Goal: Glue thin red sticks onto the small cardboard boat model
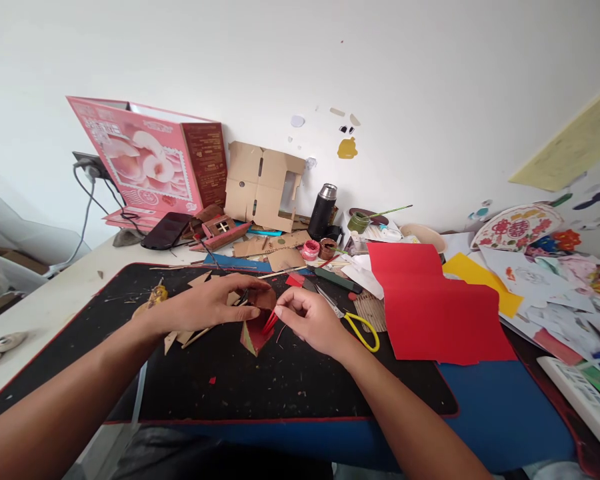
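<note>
My left hand (225,300) is curved around a small dark-red, boat-shaped cardboard piece (256,337), thumb on its near side and fingers behind. The tip of this piece points toward me and has a pale greenish edge. Between the thumb and fingertips of my right hand (307,319) is a thin red strip (269,323), pinched and reaching into the hollow of the cardboard piece. Cardboard scraps and thin sticks (197,337) lie under and beside my left hand. Just right of my right hand rest yellow-handled scissors (363,332).
A black mat (220,393) covers the desk front. Red paper (440,313) lies at right. Behind stand paint jars (311,251), a black thermos (323,212), a painted model boat (225,233), a cut cardboard sheet (263,187) and a pink box (155,160). A glue gun (156,297) lies left.
</note>
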Demonstrator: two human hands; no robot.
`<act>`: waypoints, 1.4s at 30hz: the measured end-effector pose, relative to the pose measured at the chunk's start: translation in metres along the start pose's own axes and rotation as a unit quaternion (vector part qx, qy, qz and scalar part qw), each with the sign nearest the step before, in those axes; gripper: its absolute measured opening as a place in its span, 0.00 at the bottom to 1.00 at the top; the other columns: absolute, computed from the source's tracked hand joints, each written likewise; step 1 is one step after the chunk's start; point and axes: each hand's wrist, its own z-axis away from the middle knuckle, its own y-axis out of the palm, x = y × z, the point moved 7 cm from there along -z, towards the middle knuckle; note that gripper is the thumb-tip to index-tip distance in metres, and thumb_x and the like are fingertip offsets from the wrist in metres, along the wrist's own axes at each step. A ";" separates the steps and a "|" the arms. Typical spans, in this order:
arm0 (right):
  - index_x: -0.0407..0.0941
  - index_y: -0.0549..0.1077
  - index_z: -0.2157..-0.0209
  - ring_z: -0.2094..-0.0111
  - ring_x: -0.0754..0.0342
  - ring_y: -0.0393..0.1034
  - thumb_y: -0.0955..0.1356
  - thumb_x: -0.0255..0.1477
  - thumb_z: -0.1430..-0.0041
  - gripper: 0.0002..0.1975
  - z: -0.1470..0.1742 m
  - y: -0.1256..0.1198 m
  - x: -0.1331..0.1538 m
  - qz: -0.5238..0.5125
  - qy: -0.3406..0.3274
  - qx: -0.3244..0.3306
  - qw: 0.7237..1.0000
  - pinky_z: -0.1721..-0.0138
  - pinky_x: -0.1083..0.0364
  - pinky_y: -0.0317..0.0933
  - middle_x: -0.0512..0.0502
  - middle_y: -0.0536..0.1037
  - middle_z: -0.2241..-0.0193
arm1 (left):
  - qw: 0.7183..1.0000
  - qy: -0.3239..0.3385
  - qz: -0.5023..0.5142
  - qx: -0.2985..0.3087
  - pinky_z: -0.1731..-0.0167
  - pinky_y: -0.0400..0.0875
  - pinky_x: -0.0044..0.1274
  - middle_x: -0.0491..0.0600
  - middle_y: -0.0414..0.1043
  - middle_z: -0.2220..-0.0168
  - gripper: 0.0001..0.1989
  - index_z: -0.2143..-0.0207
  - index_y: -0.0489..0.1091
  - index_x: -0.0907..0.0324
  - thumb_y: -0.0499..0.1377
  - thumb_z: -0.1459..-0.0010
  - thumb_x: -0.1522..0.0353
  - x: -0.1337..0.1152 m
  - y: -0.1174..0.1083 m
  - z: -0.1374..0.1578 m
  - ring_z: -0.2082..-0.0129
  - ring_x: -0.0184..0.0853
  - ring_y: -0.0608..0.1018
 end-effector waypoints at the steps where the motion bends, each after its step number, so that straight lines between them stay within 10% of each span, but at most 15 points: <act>1: 0.47 0.73 0.65 0.80 0.59 0.59 0.70 0.38 0.32 0.10 0.000 0.000 -0.001 -0.002 -0.001 0.001 1.000 0.77 0.58 0.50 0.58 0.65 0.79 | 1.000 -0.001 0.000 0.000 0.34 0.69 0.34 0.46 0.75 0.34 0.31 0.35 0.73 0.47 0.62 0.35 0.45 0.000 0.000 0.000 0.36 0.49 0.76; 42: 0.46 0.76 0.65 0.77 0.58 0.58 0.70 0.37 0.32 0.10 0.005 -0.009 -0.005 0.040 -0.034 -0.038 0.998 0.73 0.57 0.50 0.56 0.67 0.78 | 1.000 0.003 -0.007 0.003 0.31 0.65 0.34 0.47 0.74 0.33 0.31 0.36 0.73 0.50 0.62 0.35 0.46 -0.004 0.005 -0.009 0.33 0.48 0.74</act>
